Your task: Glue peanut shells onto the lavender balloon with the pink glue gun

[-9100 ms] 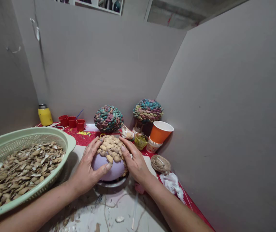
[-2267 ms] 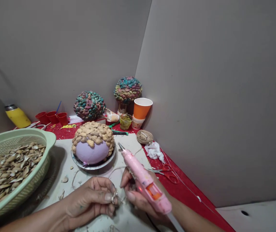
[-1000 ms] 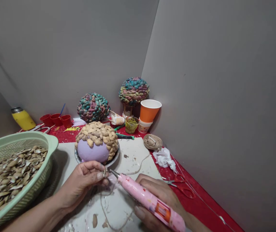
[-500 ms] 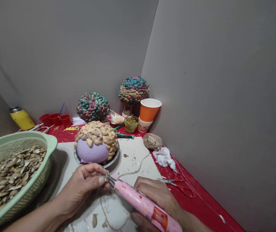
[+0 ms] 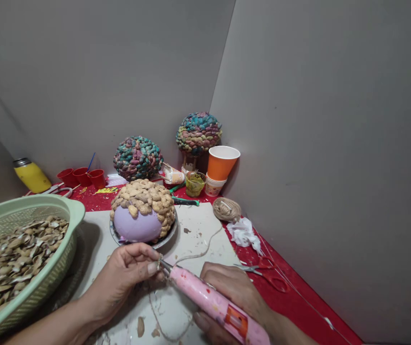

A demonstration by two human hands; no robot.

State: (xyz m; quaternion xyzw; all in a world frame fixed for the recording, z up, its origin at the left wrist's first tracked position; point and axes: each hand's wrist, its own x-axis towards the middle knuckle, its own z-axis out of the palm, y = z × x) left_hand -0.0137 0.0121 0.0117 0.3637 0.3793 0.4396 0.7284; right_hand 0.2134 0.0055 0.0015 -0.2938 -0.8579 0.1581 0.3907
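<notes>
Glue gun (image 5: 205,293), pink, is gripped by the right hand (image 5: 236,290), long axis toward ten o'clock; at its metal tip (image 5: 166,265) a tiny scrap (image 5: 159,262) is pinched by the left hand (image 5: 129,268). Beyond, at eleven, nearer the left hand, a purple ball (image 5: 137,225) part-clad in knobbly peanuts (image 5: 142,195) is cradled by a metal dish (image 5: 172,233).

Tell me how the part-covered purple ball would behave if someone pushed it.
The purple ball would probably rock rather than roll away, since it sits in a dish with a raised rim. Its knobbly peanut shells likely make that part less slippery; the bare side, looking smooth, might slide more easily under fingers.
</notes>
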